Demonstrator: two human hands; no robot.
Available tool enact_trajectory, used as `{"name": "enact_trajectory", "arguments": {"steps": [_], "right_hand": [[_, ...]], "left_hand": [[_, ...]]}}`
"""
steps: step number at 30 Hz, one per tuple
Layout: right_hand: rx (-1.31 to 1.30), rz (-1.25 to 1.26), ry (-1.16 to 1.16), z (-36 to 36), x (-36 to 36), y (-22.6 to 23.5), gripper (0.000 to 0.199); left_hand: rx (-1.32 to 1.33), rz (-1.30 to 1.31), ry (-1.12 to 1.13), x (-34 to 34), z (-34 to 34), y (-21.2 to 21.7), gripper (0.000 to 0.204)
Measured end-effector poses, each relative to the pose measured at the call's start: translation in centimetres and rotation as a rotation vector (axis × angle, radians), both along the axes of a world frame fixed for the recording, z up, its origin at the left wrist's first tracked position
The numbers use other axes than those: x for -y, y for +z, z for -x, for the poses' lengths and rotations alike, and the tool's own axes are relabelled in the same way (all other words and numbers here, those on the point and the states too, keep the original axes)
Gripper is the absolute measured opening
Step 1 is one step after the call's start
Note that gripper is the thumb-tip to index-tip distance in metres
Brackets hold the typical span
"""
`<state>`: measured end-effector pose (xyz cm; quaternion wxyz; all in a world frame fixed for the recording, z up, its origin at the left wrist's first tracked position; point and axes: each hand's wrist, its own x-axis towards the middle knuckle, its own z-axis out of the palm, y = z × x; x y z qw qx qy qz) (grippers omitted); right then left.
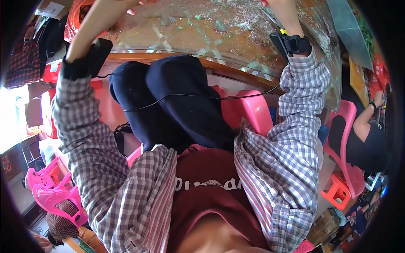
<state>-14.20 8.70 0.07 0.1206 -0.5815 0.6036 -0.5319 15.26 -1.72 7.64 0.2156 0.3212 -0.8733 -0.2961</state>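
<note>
Pink chairs (350,147) flank a glass-topped worktop (139,40) strewn with white bits (247,14), which lie thickest to the left of the right hand (282,5), with a slim grey tool (273,17) showing just beside it. Both hands are cut off by the view's upper edge, so I cannot tell whether the fingers (131,12) of the left hand (112,7) or of the right are wide, narrow or holding anything. On a wide reach, the black cable (181,95) strung between the wrist straps (297,44) could catch on a knee (175,69) and jerk a hand, while a low sleeve (301,84) could sweep bits away.
</note>
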Motion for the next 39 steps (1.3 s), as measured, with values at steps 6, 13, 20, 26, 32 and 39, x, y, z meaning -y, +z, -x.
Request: {"name": "enact_trajectory", "arguments": {"steps": [6,13,20,26,32,39], "right_hand": [[0.155,-0.082,0.225,-0.8,-0.4,1.1,0.011],[0.376,-0.048,0.258,-3.3,0.1,3.6,0.011],[0.236,0.133,0.243,-0.7,1.4,0.8,0.006],[0.023,-0.004,0.156,-1.1,1.0,0.6,0.006],[0.018,0.105,0.151,-1.6,1.2,-0.1,0.006],[0.075,0.129,0.166,-2.0,0.3,0.1,0.006]], "left_hand": [[-0.35,-0.502,-0.428,-1.6,2.4,-0.2,0.024],[-0.633,-1.121,-0.726,-1.5,6.4,-2.5,0.018],[-0.574,-0.518,-0.17,0.1,10.0,-3.8,0.029],[-0.756,-0.672,-0.248,1.2,11.1,-6.5,0.027],[-0.867,-0.788,-0.309,0.4,11.1,-6.2,0.031],[-0.767,-0.676,-0.276,1.6,10.4,-7.3,0.032]]}}
